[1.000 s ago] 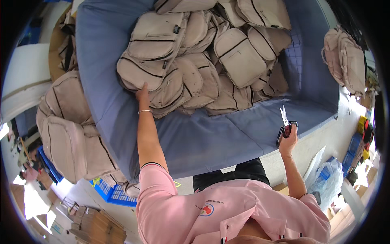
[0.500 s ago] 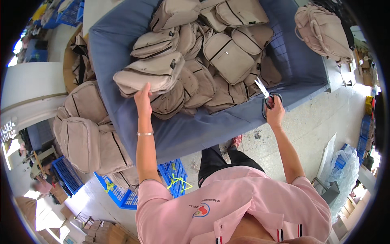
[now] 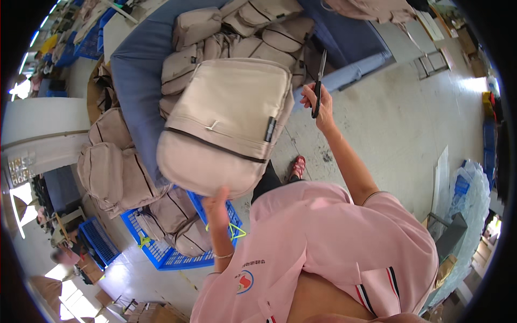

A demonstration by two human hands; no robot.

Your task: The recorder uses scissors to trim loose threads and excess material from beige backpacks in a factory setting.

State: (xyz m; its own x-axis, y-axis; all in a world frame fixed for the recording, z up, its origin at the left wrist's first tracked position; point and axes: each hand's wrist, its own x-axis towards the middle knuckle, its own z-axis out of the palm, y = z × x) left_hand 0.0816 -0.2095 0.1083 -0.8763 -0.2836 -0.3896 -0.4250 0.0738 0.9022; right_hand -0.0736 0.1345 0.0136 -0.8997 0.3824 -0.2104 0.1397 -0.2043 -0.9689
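A beige backpack piece (image 3: 231, 91) with a black zipper band, a pale tag and a dark label hangs in front of me, over the bin's near side. My left hand (image 3: 217, 209) grips its lower edge; the fingertips are partly hidden behind it. To the right, my right hand (image 3: 323, 110) is wrapped round black-handled scissors (image 3: 316, 99), blades pointing up and held together. Behind the held bag, several similar beige bags (image 3: 197, 27) are heaped in the blue cloth-lined bin (image 3: 132, 70).
At left, more beige bags (image 3: 110, 177) are piled beside the bin, and others lie in a blue plastic crate (image 3: 177, 262). A pink bag (image 3: 371, 9) sits at the far right. Clear plastic wrap (image 3: 471, 215) stands near the right edge. Grey floor (image 3: 398, 118) shows at right.
My left hand has lifted a bag from the heap and drawn it toward me, turning its broad face up. The scissors, open before, now have their blades together. The view has swung to the right.
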